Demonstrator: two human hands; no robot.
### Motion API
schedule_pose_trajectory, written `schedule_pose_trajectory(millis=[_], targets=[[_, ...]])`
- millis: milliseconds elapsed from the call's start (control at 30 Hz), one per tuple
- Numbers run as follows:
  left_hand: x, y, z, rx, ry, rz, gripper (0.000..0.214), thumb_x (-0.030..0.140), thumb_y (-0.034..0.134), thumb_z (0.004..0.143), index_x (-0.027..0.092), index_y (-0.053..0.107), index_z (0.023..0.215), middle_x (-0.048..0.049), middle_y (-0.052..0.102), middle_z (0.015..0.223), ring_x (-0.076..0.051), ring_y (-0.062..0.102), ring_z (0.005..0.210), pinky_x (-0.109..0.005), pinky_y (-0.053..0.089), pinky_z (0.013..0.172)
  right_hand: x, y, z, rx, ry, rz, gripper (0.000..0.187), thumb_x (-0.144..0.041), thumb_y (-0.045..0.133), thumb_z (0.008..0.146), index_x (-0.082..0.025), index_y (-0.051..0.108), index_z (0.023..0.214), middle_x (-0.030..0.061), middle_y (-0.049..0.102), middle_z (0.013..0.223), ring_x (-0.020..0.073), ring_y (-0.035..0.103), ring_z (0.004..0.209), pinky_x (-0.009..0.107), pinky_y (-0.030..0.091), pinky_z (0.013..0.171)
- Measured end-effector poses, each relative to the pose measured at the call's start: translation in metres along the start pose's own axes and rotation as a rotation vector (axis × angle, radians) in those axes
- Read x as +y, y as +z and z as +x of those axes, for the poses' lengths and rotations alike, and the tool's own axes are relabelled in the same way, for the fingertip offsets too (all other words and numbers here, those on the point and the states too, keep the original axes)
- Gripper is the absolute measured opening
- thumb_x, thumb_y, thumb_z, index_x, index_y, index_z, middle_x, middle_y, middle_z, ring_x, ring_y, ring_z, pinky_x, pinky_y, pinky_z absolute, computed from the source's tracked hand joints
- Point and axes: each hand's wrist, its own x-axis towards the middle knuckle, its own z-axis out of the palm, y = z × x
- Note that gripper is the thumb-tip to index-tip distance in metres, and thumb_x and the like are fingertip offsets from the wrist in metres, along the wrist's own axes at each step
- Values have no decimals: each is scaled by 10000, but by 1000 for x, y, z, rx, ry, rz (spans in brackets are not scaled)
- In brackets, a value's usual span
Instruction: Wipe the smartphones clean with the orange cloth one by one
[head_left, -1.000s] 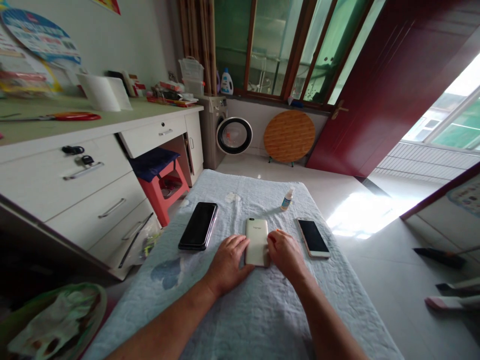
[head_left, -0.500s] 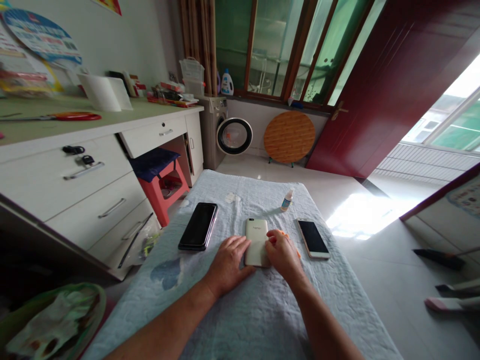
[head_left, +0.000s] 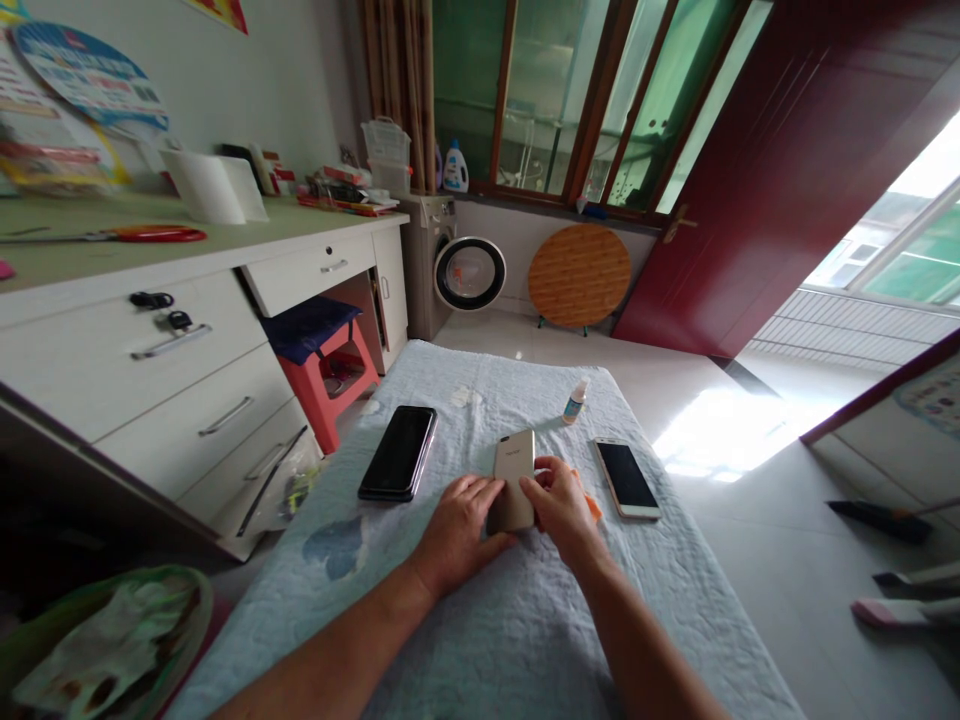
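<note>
On the blue cloth point(head_left: 480, 390), right of the black phone point(head_left: 397, 452), the left hand point(head_left: 454, 525) touches the pale phone point(head_left: 514, 472), whether gripping I cannot tell; the right hand point(head_left: 561, 508) pinches its right edge. Probably light, stiff and slippery, it suits an edge hold. Flat earlier, it now tilts, right edge apparently raised.

Smooth satin phone back point(head_left: 516, 462), glossy black screen point(head_left: 399, 452), quilted cloth point(head_left: 525, 650), wood-grain tabletop point(head_left: 579, 273)

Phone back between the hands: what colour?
Pale gold; the phone back shows best in the head view.
</note>
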Motion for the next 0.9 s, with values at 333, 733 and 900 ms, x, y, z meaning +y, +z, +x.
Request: schedule_pose_trajectory(millis=[333,733,900], targets=[[5,-4,0,-10,43,-164,397,399,454,938,207,524,1278,-83,596,1243,-246,522,1156,-434,393,1023,-22,-18,-10,160,-147,-345,280,-285,519,736,-179,657,955,-13,586,618,124,521,571,225,357,549],[6,-9,-1,128,-56,-394,388,359,393,968,212,500,1310,-68,543,1331,-228,491,1235,-409,379,1073,-30,0,-30,49,-335,-361,326,-317,514,833,-202,638,1112,22,629,806,145,570,718,243,401,688],[6,-15,1,233,-156,-405,360,349,401,959,196,556,1246,-72,590,1269,-230,535,1188,-397,404,1044,-30,1,-29,-4,-338,-340,270,-318,477,877,-193,674,1014,27,615,825,137,570,729,244,403,707]])
